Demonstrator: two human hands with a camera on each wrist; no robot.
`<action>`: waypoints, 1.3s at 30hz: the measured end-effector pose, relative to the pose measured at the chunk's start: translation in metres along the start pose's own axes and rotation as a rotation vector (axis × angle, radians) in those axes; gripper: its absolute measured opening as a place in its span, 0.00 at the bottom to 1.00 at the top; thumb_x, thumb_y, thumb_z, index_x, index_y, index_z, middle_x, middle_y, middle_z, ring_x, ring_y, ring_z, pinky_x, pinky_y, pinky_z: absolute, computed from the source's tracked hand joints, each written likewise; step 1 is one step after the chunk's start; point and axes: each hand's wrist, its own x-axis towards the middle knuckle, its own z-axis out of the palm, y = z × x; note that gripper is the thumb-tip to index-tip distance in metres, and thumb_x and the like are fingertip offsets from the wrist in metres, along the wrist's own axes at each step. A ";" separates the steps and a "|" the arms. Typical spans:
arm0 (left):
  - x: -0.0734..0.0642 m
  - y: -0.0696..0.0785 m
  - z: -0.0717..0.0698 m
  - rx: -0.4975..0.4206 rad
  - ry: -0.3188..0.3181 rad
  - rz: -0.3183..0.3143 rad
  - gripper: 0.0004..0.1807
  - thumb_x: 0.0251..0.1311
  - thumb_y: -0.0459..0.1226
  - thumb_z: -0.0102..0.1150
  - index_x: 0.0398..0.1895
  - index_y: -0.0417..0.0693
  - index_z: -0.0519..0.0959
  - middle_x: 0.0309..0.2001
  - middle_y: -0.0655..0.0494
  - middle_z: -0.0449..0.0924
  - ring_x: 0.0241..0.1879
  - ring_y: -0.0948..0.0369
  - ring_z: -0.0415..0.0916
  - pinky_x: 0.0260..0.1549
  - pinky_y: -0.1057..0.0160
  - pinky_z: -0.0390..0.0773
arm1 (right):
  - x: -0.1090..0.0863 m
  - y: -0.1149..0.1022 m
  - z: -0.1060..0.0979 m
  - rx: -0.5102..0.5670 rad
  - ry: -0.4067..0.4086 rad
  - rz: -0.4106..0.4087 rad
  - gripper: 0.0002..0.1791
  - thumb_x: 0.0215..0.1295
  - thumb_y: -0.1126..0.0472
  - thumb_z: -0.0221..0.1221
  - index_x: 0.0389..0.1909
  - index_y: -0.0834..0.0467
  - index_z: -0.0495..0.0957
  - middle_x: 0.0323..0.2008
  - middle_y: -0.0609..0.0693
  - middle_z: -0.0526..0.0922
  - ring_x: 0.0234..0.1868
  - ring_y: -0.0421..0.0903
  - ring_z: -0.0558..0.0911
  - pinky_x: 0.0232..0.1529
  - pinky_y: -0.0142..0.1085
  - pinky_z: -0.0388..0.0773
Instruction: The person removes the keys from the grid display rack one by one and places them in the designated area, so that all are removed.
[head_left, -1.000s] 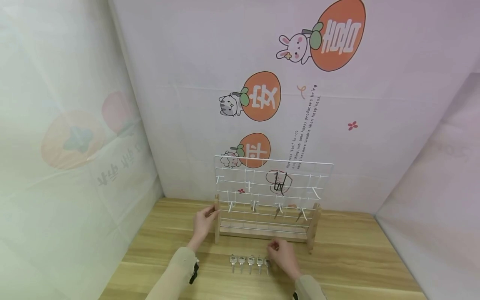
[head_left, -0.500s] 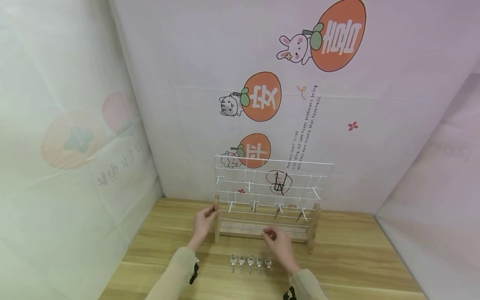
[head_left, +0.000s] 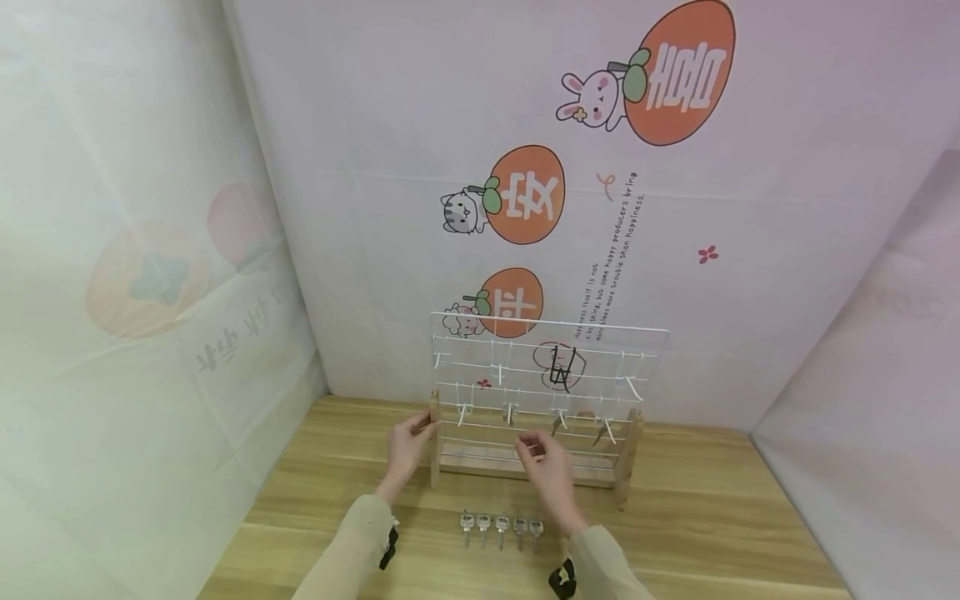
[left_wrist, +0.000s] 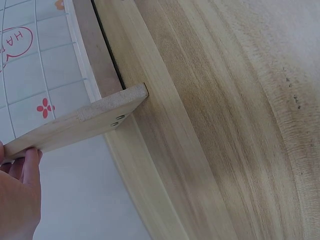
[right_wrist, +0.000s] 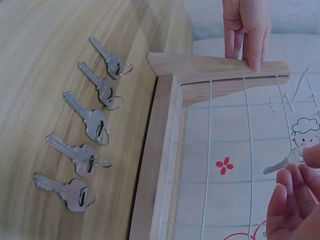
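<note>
A white wire grid rack [head_left: 551,323] in a wooden stand is upright on the table. My left hand [head_left: 407,450] grips the stand's left post [left_wrist: 75,125] between thumb and fingers. In front of the grid's lower part is my right hand [head_left: 549,475], pinching a silver key [right_wrist: 280,164] with its blade sticking out in the right wrist view. Several silver keys [head_left: 502,527] with small rings lie in a row on the table before the rack. Keys [head_left: 602,432] hang on the lower right hooks; a small dark piece, perhaps a key, shows at the second lower hook [head_left: 510,412].
White hooks [head_left: 632,387] stick out of the grid toward me, with a black wire piece [head_left: 561,367] between the upper ones. The wood-grain table [head_left: 697,500] has printed white cloth [head_left: 390,233] behind it and at both sides.
My right hand has moved from the right end of the key row up and slightly left, to the front of the grid. My left hand stays on the post.
</note>
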 end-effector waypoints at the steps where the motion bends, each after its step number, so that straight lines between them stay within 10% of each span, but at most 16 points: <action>1: 0.000 0.000 0.000 -0.001 -0.003 0.003 0.18 0.61 0.34 0.66 0.53 0.35 0.81 0.51 0.37 0.84 0.48 0.44 0.85 0.45 0.56 0.88 | 0.001 -0.001 0.001 0.010 0.010 -0.005 0.07 0.65 0.62 0.64 0.40 0.60 0.83 0.36 0.54 0.88 0.34 0.43 0.83 0.29 0.24 0.80; 39: 0.001 -0.005 0.000 -0.011 -0.001 0.008 0.17 0.60 0.33 0.66 0.52 0.34 0.81 0.50 0.36 0.84 0.47 0.44 0.86 0.45 0.56 0.88 | 0.025 -0.013 0.017 0.085 0.067 0.056 0.11 0.66 0.62 0.63 0.48 0.59 0.82 0.46 0.56 0.86 0.37 0.47 0.82 0.30 0.24 0.80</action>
